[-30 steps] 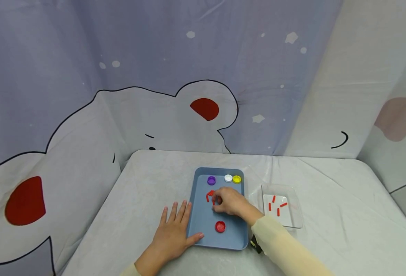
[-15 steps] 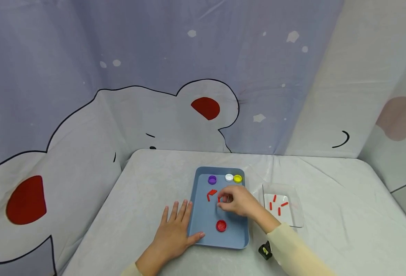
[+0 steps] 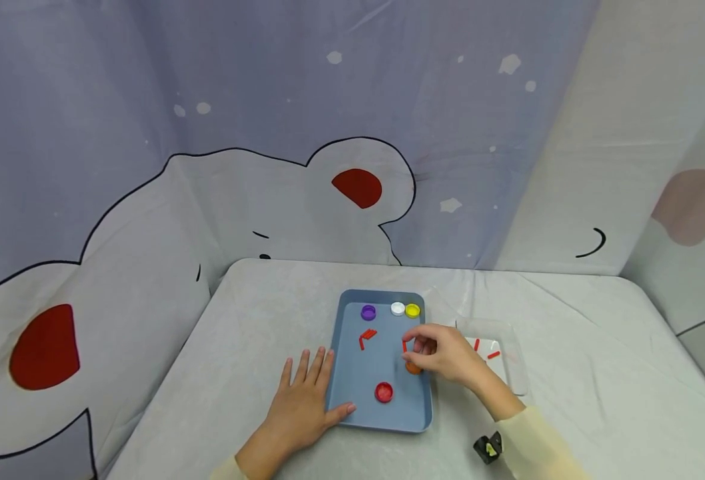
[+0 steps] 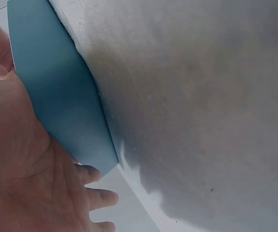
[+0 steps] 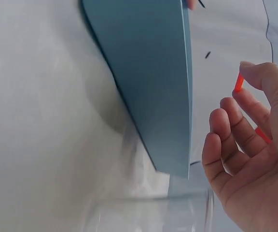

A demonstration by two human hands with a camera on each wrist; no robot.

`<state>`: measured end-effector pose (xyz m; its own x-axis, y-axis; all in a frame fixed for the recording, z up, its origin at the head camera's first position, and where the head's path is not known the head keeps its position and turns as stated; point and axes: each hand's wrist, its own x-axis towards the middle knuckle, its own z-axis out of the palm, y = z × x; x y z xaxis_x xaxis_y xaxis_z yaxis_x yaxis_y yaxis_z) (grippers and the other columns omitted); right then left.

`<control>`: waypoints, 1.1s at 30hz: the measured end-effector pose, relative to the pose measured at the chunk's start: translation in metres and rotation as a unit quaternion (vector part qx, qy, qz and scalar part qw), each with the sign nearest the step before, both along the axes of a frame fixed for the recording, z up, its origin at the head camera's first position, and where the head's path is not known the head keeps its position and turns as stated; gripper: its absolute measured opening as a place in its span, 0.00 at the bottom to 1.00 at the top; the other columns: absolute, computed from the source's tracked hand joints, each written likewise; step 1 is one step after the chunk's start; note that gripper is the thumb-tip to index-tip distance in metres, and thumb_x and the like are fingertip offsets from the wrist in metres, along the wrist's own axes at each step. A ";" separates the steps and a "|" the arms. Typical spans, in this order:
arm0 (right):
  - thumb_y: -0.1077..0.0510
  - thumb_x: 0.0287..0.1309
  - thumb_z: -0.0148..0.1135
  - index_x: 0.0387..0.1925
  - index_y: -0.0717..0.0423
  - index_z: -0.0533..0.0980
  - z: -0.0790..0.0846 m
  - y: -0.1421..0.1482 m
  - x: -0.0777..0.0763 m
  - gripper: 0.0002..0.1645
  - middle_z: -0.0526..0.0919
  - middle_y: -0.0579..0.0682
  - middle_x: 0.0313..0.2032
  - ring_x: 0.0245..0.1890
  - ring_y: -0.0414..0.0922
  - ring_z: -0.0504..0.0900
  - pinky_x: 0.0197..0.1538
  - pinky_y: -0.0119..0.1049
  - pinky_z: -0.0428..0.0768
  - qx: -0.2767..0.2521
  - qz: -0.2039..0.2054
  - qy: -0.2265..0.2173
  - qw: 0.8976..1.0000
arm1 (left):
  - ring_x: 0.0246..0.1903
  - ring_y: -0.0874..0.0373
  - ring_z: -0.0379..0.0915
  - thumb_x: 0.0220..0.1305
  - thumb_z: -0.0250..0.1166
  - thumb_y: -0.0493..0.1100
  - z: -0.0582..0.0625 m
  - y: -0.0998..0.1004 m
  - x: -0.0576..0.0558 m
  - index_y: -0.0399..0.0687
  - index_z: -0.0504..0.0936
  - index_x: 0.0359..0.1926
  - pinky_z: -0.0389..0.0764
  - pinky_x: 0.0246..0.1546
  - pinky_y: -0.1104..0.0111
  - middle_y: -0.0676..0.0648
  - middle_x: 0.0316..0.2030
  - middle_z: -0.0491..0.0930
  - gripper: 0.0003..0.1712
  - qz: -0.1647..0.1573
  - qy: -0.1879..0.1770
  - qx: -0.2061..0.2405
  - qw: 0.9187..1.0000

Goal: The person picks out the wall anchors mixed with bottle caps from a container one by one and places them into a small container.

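Note:
My right hand (image 3: 448, 355) pinches a small red stick (image 3: 404, 347) between thumb and index finger, above the right side of the blue-grey tray (image 3: 355, 387). In the right wrist view the same stick (image 5: 239, 82) spans the two fingertips, its other fingers loosely bent. An orange round cap (image 3: 413, 369) on the tray shows just below the thumb. Several more red sticks (image 3: 368, 334) lie near the tray's middle. My left hand (image 3: 298, 408) lies with straight, spread fingers along the tray's left edge, its thumb over the near left corner.
Right of the tray stands a clear plastic box (image 3: 517, 360) with red sticks inside, partly hidden by my right hand. The tray also bears purple (image 3: 368, 313), white (image 3: 397, 309), yellow (image 3: 412, 311) and red (image 3: 384, 392) caps. A white cloth (image 3: 268, 300) covers the table.
My right hand has picked up a red stick from the pile and carried it rightward across the tray, uncovering the pile. The left hand stays in place.

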<state>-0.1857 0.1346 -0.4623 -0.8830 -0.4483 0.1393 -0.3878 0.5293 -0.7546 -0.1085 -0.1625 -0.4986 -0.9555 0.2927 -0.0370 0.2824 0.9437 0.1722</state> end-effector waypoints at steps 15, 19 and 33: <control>0.59 0.56 0.75 0.43 0.54 0.84 0.005 0.040 0.010 0.13 0.79 0.39 0.27 0.26 0.36 0.76 0.32 0.30 0.78 -0.003 -0.032 0.035 0.999 | 0.76 0.34 0.46 0.64 0.52 0.78 0.002 0.000 0.003 0.41 0.55 0.79 0.44 0.72 0.36 0.39 0.77 0.55 0.58 -0.003 -0.002 0.005 1.000; 0.61 0.55 0.75 0.43 0.54 0.84 0.004 0.053 0.013 0.12 0.79 0.39 0.27 0.26 0.36 0.76 0.31 0.30 0.78 -0.007 -0.044 0.041 0.998 | 0.76 0.35 0.46 0.64 0.51 0.79 0.000 0.000 0.003 0.41 0.55 0.79 0.44 0.72 0.36 0.39 0.77 0.55 0.59 -0.004 0.000 0.001 1.000; 0.59 0.55 0.76 0.43 0.55 0.85 0.002 0.083 0.022 0.13 0.80 0.39 0.27 0.26 0.34 0.77 0.31 0.30 0.78 0.003 -0.070 0.044 0.997 | 0.76 0.35 0.47 0.64 0.51 0.79 -0.001 -0.001 0.003 0.41 0.55 0.79 0.45 0.72 0.36 0.39 0.77 0.56 0.58 -0.006 0.015 -0.008 1.000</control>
<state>-0.1632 0.2173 -0.4604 -0.9214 -0.3228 0.2166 -0.3743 0.5867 -0.7181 -0.1058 -0.1630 -0.4999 -0.9528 0.3033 -0.0137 0.2981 0.9431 0.1476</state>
